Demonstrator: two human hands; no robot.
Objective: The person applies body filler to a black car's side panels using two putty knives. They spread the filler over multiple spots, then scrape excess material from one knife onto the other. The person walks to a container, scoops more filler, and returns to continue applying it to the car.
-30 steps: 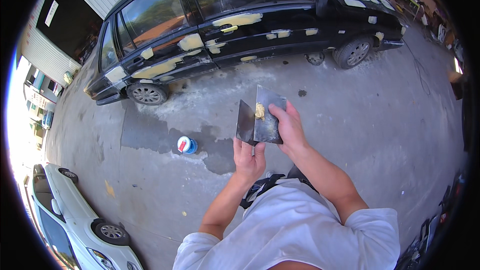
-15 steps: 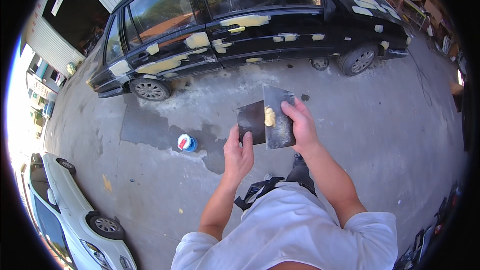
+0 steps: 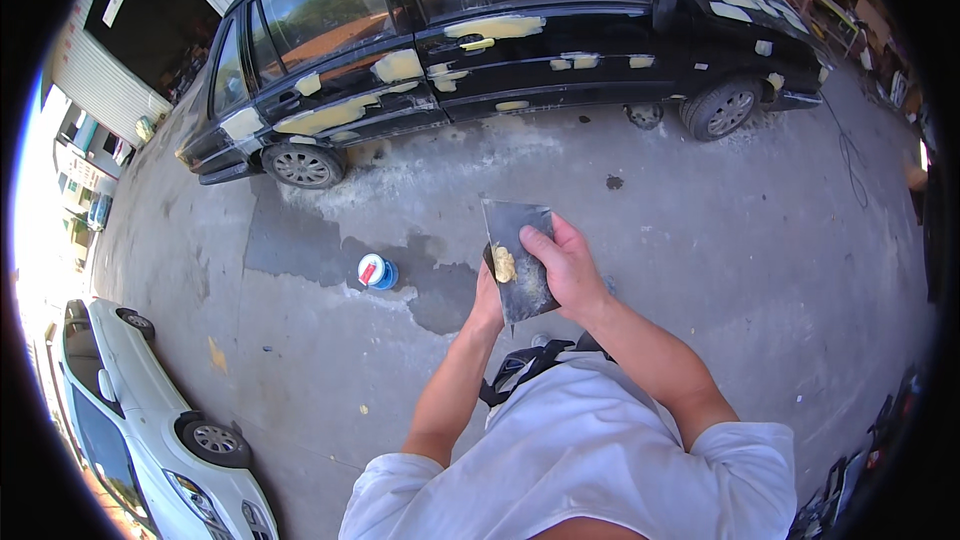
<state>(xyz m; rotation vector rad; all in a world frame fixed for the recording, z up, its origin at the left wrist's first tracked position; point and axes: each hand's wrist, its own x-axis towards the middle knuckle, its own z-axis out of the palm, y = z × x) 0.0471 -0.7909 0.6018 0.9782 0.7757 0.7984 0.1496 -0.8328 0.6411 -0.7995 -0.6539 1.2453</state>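
Spreader plate [image 3: 524, 283], grey and flat, is up in front of the person's body, above the concrete floor [image 3: 720, 270], with a lump of pale yellow paste [image 3: 503, 263] on its face near the left edge. Of the two hands, the right hand [image 3: 567, 265] grips it by the right side, thumb laid across the face. The left hand [image 3: 487, 292] is at its left edge, partly hidden behind it, by a dark sliver [image 3: 489, 259]; whether its fingers are closed I cannot tell. Well apart on the floor to the left stands a blue tub [image 3: 385, 275], and beyond is a black car [image 3: 590, 35] with pale yellow patches
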